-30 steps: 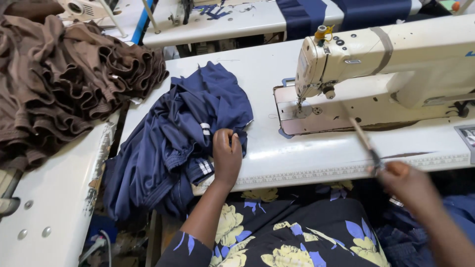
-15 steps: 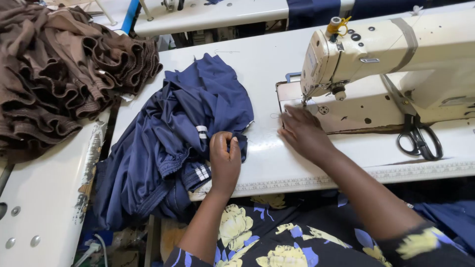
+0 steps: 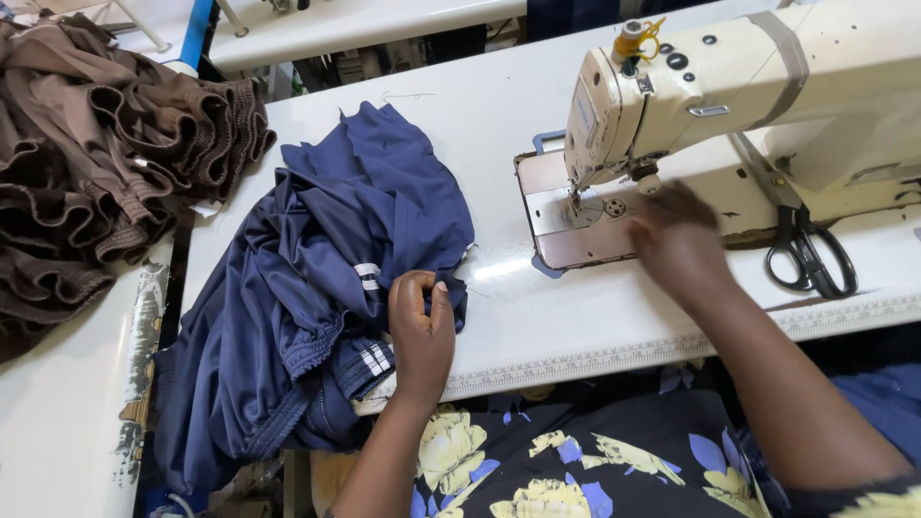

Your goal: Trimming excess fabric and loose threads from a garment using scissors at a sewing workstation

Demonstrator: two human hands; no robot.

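Navy garment (image 3: 326, 288): heaped at nine o'clock on the white sewing table (image 3: 499, 125), white stripe trim showing. Left hand (image 3: 420, 331) pinches its edge, fingers closed on cloth. Right hand (image 3: 676, 235), blurred at two o'clock beside the cream sewing machine (image 3: 767, 96); grip indeterminate. Black scissors (image 3: 806, 254) at three o'clock. Brown fabric pile (image 3: 96, 163) at ten o'clock.

Single view, head-mounted, looking steeply down and forward from above the seated person's lap. Close range: the worktop (image 3: 537, 326) edge crosses the lower frame. Left hand (image 3: 420, 331) sits low centre, right hand (image 3: 676, 235) right of centre; the sewing machine (image 3: 748, 105) lies just beyond the right grip, navy fabric (image 3: 317, 288) beneath the left. No second view overlaps.
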